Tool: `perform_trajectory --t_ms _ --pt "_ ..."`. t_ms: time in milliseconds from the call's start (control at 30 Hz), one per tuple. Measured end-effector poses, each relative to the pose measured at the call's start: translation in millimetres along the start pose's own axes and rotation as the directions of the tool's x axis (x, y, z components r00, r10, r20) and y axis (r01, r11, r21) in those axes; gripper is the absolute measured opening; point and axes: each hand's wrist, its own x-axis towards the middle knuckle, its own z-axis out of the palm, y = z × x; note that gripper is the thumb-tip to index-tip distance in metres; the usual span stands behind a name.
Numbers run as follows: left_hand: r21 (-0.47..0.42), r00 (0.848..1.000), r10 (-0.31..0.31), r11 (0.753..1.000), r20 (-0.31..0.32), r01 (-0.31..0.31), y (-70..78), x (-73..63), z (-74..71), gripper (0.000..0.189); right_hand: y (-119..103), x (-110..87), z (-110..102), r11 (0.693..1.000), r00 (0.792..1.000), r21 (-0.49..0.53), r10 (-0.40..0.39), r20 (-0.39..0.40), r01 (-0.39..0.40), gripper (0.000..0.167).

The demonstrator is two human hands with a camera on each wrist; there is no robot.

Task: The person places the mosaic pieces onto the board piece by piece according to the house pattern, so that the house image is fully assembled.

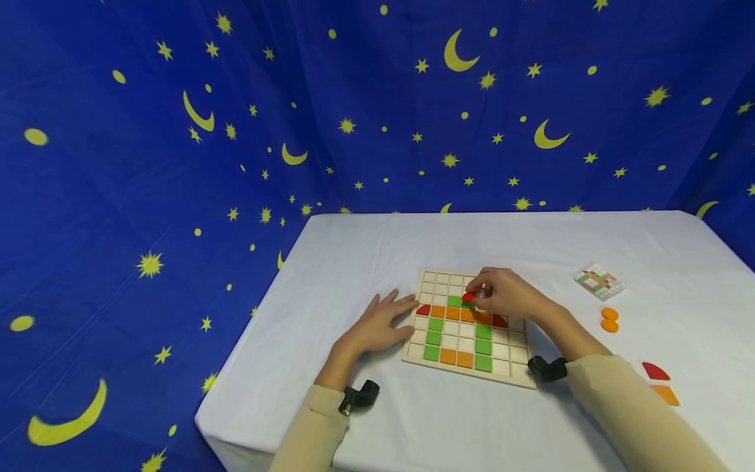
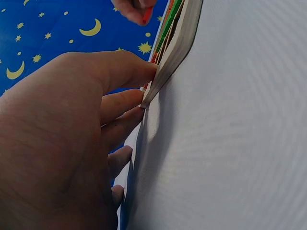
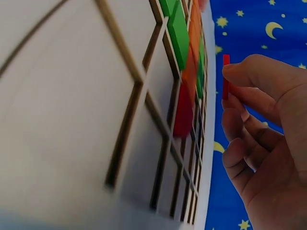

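Note:
A wooden grid board (image 1: 516, 372) lies on the table, with green and orange square tiles and red quarter-round tiles in some of its cells. My right hand (image 1: 508, 292) pinches a red tile (image 1: 468, 297) between thumb and fingers over the upper middle of the board. In the right wrist view that red tile (image 3: 226, 76) appears edge-on, apart from the board. With fingers spread, my left hand (image 1: 377, 326) touches the board's left edge. The left wrist view shows the left hand's thumb and fingertips (image 2: 151, 72) against the wooden edge.
Right of the board lie a small patterned card (image 1: 599, 281), two orange round tiles (image 1: 610, 314), a red quarter-round tile (image 1: 656, 372) and an orange tile (image 1: 666, 394). A white cloth covers the table (image 1: 366, 249). Behind it hangs a blue curtain (image 1: 377, 78) with yellow moons and stars.

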Motion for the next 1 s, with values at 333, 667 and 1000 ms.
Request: perform_trajectory --t_ms 333,667,1000 --pt "0.011 1.000 -0.013 1.000 0.010 0.013 1.1 1.0 0.8 0.058 -6.6 23.2 16.1 1.000 0.999 0.021 -0.011 0.030 0.011 0.024" --pt "0.020 1.000 -0.019 1.000 0.010 0.018 0.8 0.9 -0.4 0.057 -18.2 37.1 27.6 0.997 0.996 -0.035 -0.069 0.052 0.071 0.022" --pt "0.022 1.000 -0.011 1.000 0.003 0.010 0.3 0.4 0.2 0.057 -23.9 37.3 33.2 0.988 0.991 -0.092 -0.123 0.049 0.127 0.021"
